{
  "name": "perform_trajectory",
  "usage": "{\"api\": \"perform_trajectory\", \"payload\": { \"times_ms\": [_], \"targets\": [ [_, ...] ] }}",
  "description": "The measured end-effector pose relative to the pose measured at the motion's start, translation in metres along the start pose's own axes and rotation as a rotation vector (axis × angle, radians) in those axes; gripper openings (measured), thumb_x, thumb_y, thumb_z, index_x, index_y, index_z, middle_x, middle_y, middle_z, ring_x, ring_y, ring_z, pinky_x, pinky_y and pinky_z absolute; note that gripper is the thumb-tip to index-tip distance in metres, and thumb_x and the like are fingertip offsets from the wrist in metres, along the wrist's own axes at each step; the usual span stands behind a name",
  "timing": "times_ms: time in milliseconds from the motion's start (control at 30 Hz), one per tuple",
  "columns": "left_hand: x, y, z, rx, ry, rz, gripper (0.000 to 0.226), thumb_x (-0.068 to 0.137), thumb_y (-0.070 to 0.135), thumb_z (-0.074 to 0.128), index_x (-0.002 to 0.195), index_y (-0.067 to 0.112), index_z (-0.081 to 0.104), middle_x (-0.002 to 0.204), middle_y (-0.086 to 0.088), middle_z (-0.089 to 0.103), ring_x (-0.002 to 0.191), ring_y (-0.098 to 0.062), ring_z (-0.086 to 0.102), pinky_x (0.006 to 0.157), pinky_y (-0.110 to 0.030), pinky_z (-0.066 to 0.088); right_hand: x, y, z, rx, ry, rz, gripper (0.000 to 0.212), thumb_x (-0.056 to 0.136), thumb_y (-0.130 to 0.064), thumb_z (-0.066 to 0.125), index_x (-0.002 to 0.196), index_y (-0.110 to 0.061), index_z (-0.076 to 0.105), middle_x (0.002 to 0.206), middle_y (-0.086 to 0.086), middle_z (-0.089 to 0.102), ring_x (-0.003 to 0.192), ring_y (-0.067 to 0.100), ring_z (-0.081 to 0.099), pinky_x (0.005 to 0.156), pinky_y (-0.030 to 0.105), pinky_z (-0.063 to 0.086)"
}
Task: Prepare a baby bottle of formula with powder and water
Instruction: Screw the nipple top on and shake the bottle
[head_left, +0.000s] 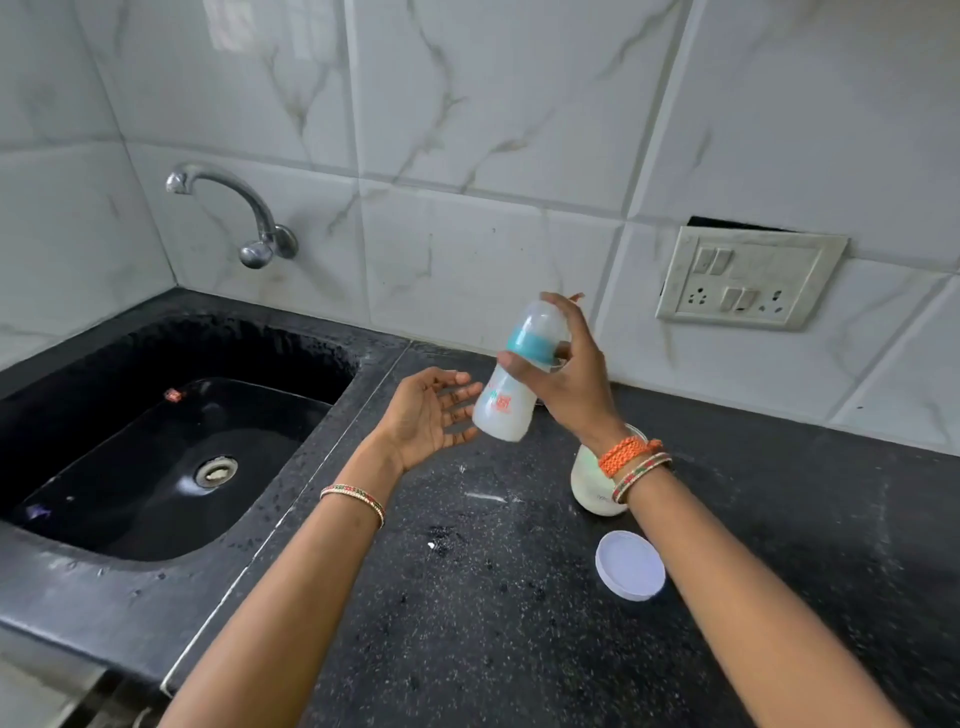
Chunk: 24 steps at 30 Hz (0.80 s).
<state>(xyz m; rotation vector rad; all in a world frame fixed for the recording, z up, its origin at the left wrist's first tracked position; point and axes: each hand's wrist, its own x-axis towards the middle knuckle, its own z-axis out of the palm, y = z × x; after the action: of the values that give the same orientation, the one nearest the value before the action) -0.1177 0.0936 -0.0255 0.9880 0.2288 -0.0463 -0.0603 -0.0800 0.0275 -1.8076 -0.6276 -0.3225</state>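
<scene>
The right hand (566, 379) grips the tilted, translucent teal-collared baby bottle (511, 387) around its neck, while the left hand (428, 415) lies open-palmed, fingers straight, just beside its base.

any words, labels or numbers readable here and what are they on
None can be read.
Bottle, held in the right hand: orange print and teal marks, too blurred.
Jar: faint grey lettering, too small.
Sink: red sticker, too small.
Switch plate: no text visible.
</scene>
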Motion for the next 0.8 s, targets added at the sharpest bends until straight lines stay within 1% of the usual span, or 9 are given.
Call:
{"api": "perform_trajectory", "payload": {
  "times_ms": [100, 133, 233, 367, 433, 500, 633, 733, 800],
  "targets": [
    [0.001, 0.002, -0.004, -0.05, 0.044, 0.042, 0.014, 0.085, 0.023, 0.047, 0.088, 0.017, 0.059, 0.091, -0.001, 0.066, 0.075, -0.018, 0.06, 0.069, -0.035, 0.049, -0.006, 0.001, 0.015, 0.253, 0.459, 0.068, 0.071, 0.077, -0.025, 0.076, 0.133, -0.021, 0.033, 0.121, 0.006, 0.053, 0.093, 0.014, 0.062, 0.078, 0.027, 0.054],
    [0.0, 0.001, -0.002, -0.061, 0.044, 0.043, 0.014, 0.085, 0.023, 0.047, 0.087, 0.016, 0.059, 0.09, -0.001, 0.065, 0.076, -0.019, 0.059, 0.069, -0.035, 0.049, -0.009, -0.007, 0.02, 0.282, 0.469, 0.058, 0.073, 0.077, -0.023, 0.075, 0.134, -0.019, 0.031, 0.116, 0.003, 0.055, 0.089, 0.008, 0.062, 0.077, 0.023, 0.053],
    [-0.001, -0.002, 0.001, 0.021, 0.051, 0.018, 0.017, 0.087, 0.024, 0.043, 0.089, 0.012, 0.055, 0.084, -0.006, 0.06, 0.071, -0.022, 0.059, 0.061, -0.033, 0.05, -0.02, -0.01, 0.033, 0.176, 0.056, 0.01, 0.07, 0.075, -0.017, 0.079, 0.132, -0.019, 0.039, 0.106, -0.017, 0.053, 0.082, -0.011, 0.057, 0.07, 0.007, 0.047],
    [-0.004, -0.003, -0.003, -0.035, 0.06, -0.005, 0.016, 0.086, 0.026, 0.045, 0.086, 0.015, 0.057, 0.085, -0.002, 0.062, 0.071, -0.018, 0.058, 0.067, -0.034, 0.049, -0.009, -0.019, 0.031, 0.411, 0.46, 0.037, 0.069, 0.081, -0.015, 0.073, 0.136, -0.014, 0.032, 0.113, -0.002, 0.056, 0.09, 0.005, 0.062, 0.08, 0.026, 0.055],
    [-0.008, -0.004, -0.004, -0.02, 0.054, -0.03, 0.016, 0.087, 0.027, 0.045, 0.084, 0.015, 0.056, 0.084, -0.002, 0.062, 0.073, -0.019, 0.057, 0.07, -0.035, 0.048, -0.005, -0.025, 0.026, 0.233, 0.212, -0.009, 0.073, 0.079, -0.021, 0.075, 0.137, -0.019, 0.031, 0.113, -0.007, 0.055, 0.09, 0.007, 0.061, 0.079, 0.033, 0.057],
    [-0.01, -0.004, -0.005, 0.012, 0.056, -0.05, 0.017, 0.087, 0.027, 0.046, 0.079, 0.016, 0.056, 0.082, -0.004, 0.06, 0.074, -0.02, 0.056, 0.07, -0.035, 0.047, -0.004, -0.019, 0.022, 0.016, -0.089, -0.09, 0.076, 0.075, -0.026, 0.079, 0.137, -0.024, 0.037, 0.114, -0.023, 0.05, 0.094, 0.003, 0.058, 0.077, 0.026, 0.056],
    [-0.013, -0.003, -0.007, -0.028, 0.001, -0.069, 0.02, 0.087, 0.032, 0.049, 0.092, 0.015, 0.058, 0.094, -0.004, 0.062, 0.077, -0.019, 0.059, 0.073, -0.037, 0.052, 0.005, -0.018, 0.015, 0.236, 0.122, -0.071, 0.073, 0.079, -0.025, 0.075, 0.138, -0.02, 0.033, 0.117, -0.01, 0.053, 0.095, 0.011, 0.061, 0.074, 0.023, 0.055],
    [-0.019, -0.003, 0.001, -0.087, -0.183, -0.092, 0.035, 0.092, 0.037, 0.048, 0.114, 0.011, 0.056, 0.098, -0.009, 0.065, 0.084, -0.023, 0.064, 0.076, -0.043, 0.057, 0.001, -0.02, 0.019, 0.103, -0.214, -0.055, 0.079, 0.077, -0.028, 0.077, 0.142, -0.027, 0.032, 0.13, -0.011, 0.048, 0.105, 0.017, 0.058, 0.078, 0.027, 0.056],
    [-0.02, 0.002, 0.008, -0.09, -0.226, -0.062, 0.038, 0.096, 0.037, 0.043, 0.121, 0.01, 0.055, 0.1, -0.01, 0.066, 0.087, -0.023, 0.065, 0.077, -0.044, 0.057, -0.005, -0.019, 0.022, 0.13, -0.22, -0.06, 0.083, 0.08, -0.025, 0.075, 0.146, -0.032, 0.025, 0.145, -0.009, 0.037, 0.112, 0.018, 0.056, 0.082, 0.027, 0.057]
  ]
}}
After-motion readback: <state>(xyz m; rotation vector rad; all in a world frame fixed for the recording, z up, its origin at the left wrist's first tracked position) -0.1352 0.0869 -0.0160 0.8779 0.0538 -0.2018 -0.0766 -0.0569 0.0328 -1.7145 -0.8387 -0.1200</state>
